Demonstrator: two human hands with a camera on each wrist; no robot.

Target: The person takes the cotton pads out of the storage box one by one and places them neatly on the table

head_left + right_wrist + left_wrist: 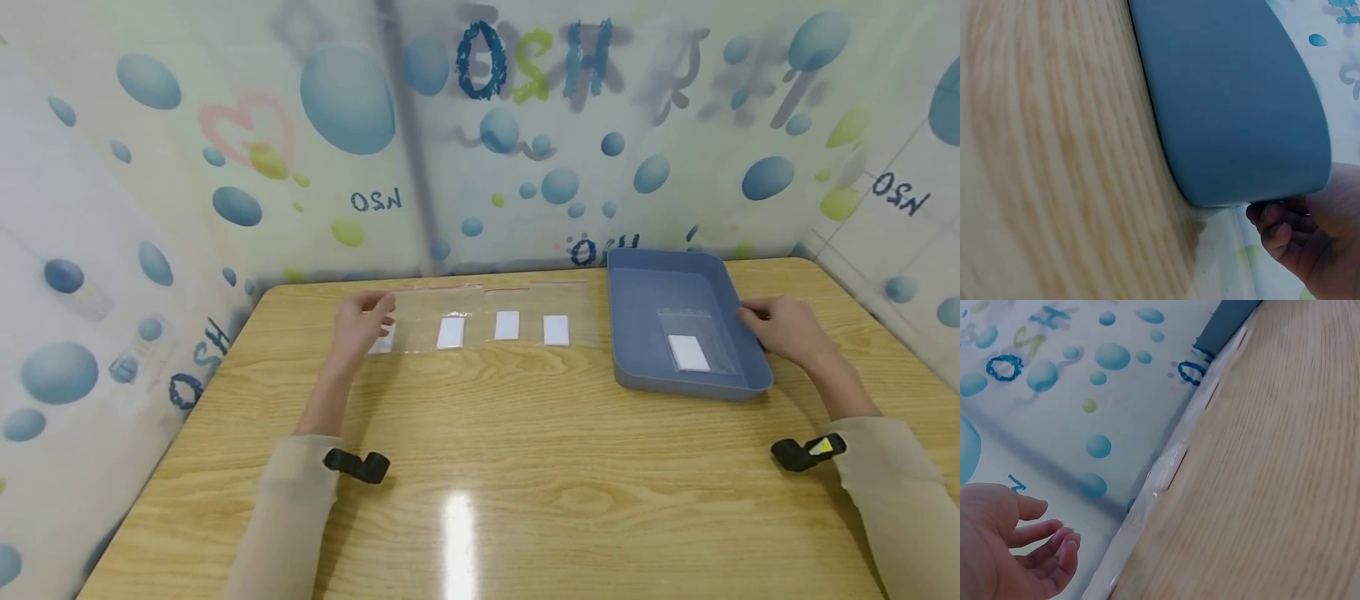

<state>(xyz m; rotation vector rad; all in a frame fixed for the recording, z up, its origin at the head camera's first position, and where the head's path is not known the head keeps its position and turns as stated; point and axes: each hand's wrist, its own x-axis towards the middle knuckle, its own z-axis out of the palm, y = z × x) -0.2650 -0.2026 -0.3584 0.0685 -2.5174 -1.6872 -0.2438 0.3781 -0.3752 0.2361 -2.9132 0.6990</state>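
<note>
My left hand [363, 321] is over the left end of a row of clear zip bags, its fingers loosely bent and holding nothing; the left wrist view shows the same hand [1029, 540] in the air. Each bag [557, 300] has a white rectangular piece [556, 330] inside, and the leftmost piece [382, 340] is partly hidden by the hand. On the right, my right hand [783, 327] grips the right rim of a blue-grey tray [626, 333]. In the right wrist view its curled fingers [1279, 234] are at the tray wall [1241, 106], the thumb hidden. Inside the tray lies another zip bag [716, 333] with a white piece.
Everything stands on a wood-grain table [525, 467]. A patterned curtain or sheet [517, 167] rises along the table's back edge, behind the bags and the tray, and continues on both sides. Light glares on the table's front middle.
</note>
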